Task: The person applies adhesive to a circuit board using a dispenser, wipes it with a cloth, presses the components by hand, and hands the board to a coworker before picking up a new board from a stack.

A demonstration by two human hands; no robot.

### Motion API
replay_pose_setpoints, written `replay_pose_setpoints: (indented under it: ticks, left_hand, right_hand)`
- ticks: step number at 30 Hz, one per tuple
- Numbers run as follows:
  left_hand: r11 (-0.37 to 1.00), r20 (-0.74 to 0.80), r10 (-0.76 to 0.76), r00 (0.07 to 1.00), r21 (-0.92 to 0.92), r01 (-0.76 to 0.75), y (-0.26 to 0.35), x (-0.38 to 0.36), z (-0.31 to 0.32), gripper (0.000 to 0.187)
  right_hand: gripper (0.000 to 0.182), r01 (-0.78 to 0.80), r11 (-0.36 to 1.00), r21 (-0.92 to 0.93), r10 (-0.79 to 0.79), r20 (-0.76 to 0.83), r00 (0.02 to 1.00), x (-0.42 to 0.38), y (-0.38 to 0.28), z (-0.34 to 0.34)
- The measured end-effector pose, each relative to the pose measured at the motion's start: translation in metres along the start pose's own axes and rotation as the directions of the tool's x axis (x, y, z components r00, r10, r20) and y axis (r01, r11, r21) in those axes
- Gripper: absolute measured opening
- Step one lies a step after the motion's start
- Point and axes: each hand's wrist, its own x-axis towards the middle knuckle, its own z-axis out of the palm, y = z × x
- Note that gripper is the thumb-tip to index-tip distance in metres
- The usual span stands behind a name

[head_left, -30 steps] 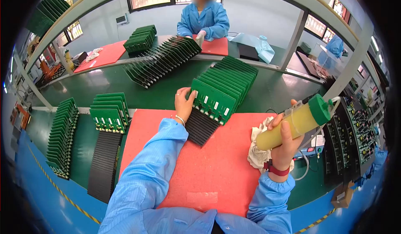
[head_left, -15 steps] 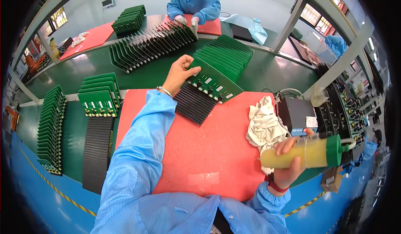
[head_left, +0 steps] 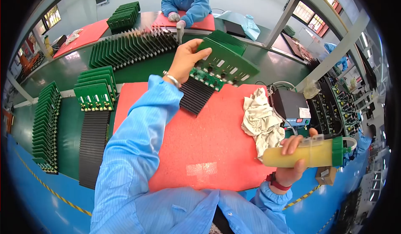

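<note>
My left hand grips the left edge of a green circuit board and holds it lifted above the black slotted rack where more green boards stand. My right hand is closed around a yellow dispenser tube with a green cap, held sideways over the right edge of the red mat. A crumpled white rag lies on the mat just left of the tube.
A dark controller box with a hose sits right of the rag. Another rack of green boards stands left of the mat, with more rows further left. Across the green bench a person in blue works at a red mat.
My left hand has pulled one green board up out of the rack and lifted it. My right hand has lowered the yellow tube from high beside the rack to the mat's right edge.
</note>
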Motion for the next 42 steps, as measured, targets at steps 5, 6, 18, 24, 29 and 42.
replay_pose_setpoints:
  ticks: [5,6,18,24,29,42]
  left_hand:
    - [0.953,-0.117,-0.178,0.977,-0.266,0.142,-0.003,-0.072,0.008,0.023]
    - [0.939,-0.152,-0.219,0.964,-0.302,0.166,-0.008,-0.093,0.009,0.024]
    - [0.879,-0.291,-0.451,0.844,-0.312,0.362,-0.045,-0.209,0.013,0.025]
    - [0.863,-0.219,-0.479,0.85,-0.297,0.41,-0.046,-0.2,-0.006,0.024]
    - [0.863,-0.234,-0.5,0.834,-0.219,0.456,-0.047,-0.196,-0.013,0.025]
    - [0.878,-0.254,-0.478,0.841,-0.138,0.457,-0.045,-0.198,-0.01,0.021]
  right_hand:
    - [0.083,-0.146,0.986,0.08,0.126,0.217,0.968,-0.001,0.012,0.017]
    - [0.082,-0.148,0.985,0.085,0.124,0.235,0.964,0.0,0.016,0.02]
    - [0.055,-0.211,0.965,0.155,0.208,0.036,0.978,0.005,0.115,0.035]
    - [0.061,-0.158,0.983,0.095,0.158,0.002,0.987,-0.005,0.135,0.017]
    - [0.065,-0.162,0.981,0.103,0.163,-0.003,0.987,-0.007,0.14,0.014]
    - [0.054,-0.199,0.974,0.107,0.2,-0.001,0.98,-0.013,0.153,0.015]
